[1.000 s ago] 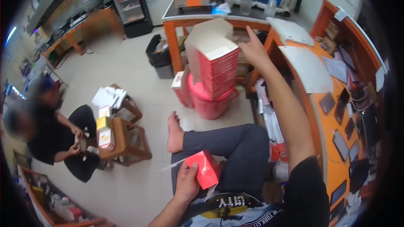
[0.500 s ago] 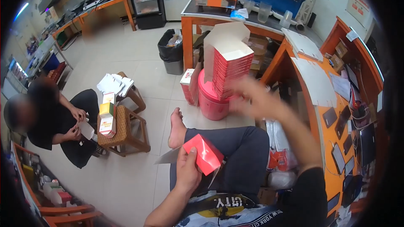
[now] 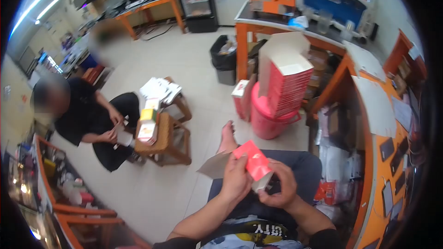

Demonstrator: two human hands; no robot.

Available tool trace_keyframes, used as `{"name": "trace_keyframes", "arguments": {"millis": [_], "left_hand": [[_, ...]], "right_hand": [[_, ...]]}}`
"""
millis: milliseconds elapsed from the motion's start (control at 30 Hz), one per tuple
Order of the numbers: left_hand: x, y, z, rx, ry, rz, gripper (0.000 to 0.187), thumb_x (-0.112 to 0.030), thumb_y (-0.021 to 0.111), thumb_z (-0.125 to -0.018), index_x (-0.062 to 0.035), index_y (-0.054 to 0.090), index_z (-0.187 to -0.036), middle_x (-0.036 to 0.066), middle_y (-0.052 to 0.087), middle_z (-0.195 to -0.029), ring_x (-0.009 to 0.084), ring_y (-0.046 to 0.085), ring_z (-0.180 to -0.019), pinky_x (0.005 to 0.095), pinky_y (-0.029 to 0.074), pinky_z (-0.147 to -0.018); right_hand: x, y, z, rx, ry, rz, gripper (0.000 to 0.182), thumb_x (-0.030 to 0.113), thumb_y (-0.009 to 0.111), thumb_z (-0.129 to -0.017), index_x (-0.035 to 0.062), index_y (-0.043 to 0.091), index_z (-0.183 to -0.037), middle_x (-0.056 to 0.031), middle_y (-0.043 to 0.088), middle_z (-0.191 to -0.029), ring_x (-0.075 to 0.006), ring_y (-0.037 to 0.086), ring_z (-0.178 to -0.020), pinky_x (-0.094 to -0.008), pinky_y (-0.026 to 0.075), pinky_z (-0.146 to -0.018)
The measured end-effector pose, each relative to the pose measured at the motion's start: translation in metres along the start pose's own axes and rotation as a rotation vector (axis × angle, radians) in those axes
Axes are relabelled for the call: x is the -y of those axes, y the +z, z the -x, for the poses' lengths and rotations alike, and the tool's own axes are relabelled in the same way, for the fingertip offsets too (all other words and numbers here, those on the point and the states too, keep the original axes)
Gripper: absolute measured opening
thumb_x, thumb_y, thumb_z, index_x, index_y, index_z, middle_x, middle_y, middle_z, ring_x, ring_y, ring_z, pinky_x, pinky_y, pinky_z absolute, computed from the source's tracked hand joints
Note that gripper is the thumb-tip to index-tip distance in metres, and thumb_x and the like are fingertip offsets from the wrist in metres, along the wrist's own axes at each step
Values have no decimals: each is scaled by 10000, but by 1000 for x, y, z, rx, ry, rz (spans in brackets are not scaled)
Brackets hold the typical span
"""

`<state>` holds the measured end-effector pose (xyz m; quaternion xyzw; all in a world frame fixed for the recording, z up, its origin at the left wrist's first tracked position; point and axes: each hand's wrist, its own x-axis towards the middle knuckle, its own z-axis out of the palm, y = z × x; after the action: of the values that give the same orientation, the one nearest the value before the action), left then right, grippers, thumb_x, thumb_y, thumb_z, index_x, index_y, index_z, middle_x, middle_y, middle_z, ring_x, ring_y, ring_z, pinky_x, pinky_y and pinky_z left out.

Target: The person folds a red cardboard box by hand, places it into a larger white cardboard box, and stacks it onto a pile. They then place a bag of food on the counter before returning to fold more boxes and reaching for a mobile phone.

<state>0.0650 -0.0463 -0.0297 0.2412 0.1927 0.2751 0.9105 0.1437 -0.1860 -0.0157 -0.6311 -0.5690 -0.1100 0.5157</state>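
A red cardboard box [image 3: 253, 159], partly folded, with a pale flap sticking out to the left, is held above my lap. My left hand [image 3: 236, 177] grips its left side, thumb on the red face. The fingers of my right hand [image 3: 280, 185] pinch the box's lower right edge, by a pale flap. Beyond my knee, a tall stack of red boxes [image 3: 288, 85] with pale insides stands on a pink bucket [image 3: 267, 117]. A smaller red and white stack [image 3: 241, 97] is beside the bucket.
On the left, a seated person [image 3: 83, 110] holds a pale card near a wicker stool [image 3: 168, 140] bearing boxes. White sheets [image 3: 159, 88] lie on another stool behind. A black-lined bin [image 3: 224, 57] stands ahead. Phones lie on the orange counter [image 3: 376, 157] at right.
My right hand has come back from near the stack to the red box and now grips it. The view has turned, shifting the surroundings rightward.
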Motion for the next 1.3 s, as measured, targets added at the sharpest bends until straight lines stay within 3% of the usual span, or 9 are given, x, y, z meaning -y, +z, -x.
{"name": "trace_keyframes", "arguments": {"millis": [133,233,467,533,633,767,900,933,1300], "left_hand": [[11,-8,2,-13,-56,37,211,-133,485,-1067,-51,522,-1258,102,635,-1157,198,655,-1043,371,558,-933],[5,-9,7,-20,-58,9,234,-168,498,-1071,-69,534,-1281,82,645,-1129,170,663,-999,344,573,-894],[-5,-21,20,-56,-74,-484,245,-297,596,-1040,-81,589,-1154,-5,604,-874,91,591,-789,274,490,-690],[2,-31,20,63,403,-1095,242,-295,636,-1019,-59,614,-1065,-14,573,-837,89,539,-738,283,450,-635],[9,-18,25,-39,479,-1099,236,-283,623,-1029,-50,640,-1065,-18,586,-836,80,532,-741,272,452,-653],[-7,-9,16,5,143,-558,261,-296,593,-1046,-44,643,-1088,-18,615,-902,57,545,-812,244,457,-706],[2,-12,21,-39,133,-858,299,-326,581,-1050,-36,628,-1105,-5,621,-899,62,547,-805,252,470,-714],[-8,-5,22,-42,-64,-881,318,-327,576,-1050,-34,612,-1168,14,633,-927,79,567,-847,266,486,-762],[13,-12,33,-83,-71,-331,353,-263,553,-1058,-50,510,-1336,72,664,-1024,95,628,-874,244,510,-754]], "right_hand": [[-5,7,4,-96,-101,-80,641,151,846,-711,-17,553,-1256,-240,550,-1266,-417,621,-1109,-489,543,-956],[7,-5,-4,99,-108,226,595,140,837,-703,17,590,-1230,-241,534,-1281,-420,625,-1097,-477,562,-929],[4,-16,-20,284,-135,213,361,60,775,-637,-46,683,-970,-161,659,-1040,-385,658,-1041,-443,578,-869],[2,-8,-15,200,-82,184,337,53,759,-646,-50,682,-958,-161,662,-1010,-373,667,-1016,-442,576,-845],[-1,-3,-3,159,-58,154,311,43,750,-648,-39,683,-940,-155,666,-993,-356,675,-1000,-427,574,-815],[4,-10,-4,256,-200,56,305,29,760,-639,-21,681,-929,-136,666,-989,-334,676,-977,-407,563,-768],[4,-6,-2,195,-150,200,283,32,779,-645,-11,682,-907,-118,653,-963,-315,664,-949,-414,546,-752],[4,-4,-1,186,-155,223,275,32,783,-651,-10,684,-903,-116,650,-959,-312,659,-943,-417,541,-758],[5,22,14,66,-34,192,231,46,820,-721,28,703,-919,-106,632,-1045,-329,615,-1028,-458,518,-855]]}}
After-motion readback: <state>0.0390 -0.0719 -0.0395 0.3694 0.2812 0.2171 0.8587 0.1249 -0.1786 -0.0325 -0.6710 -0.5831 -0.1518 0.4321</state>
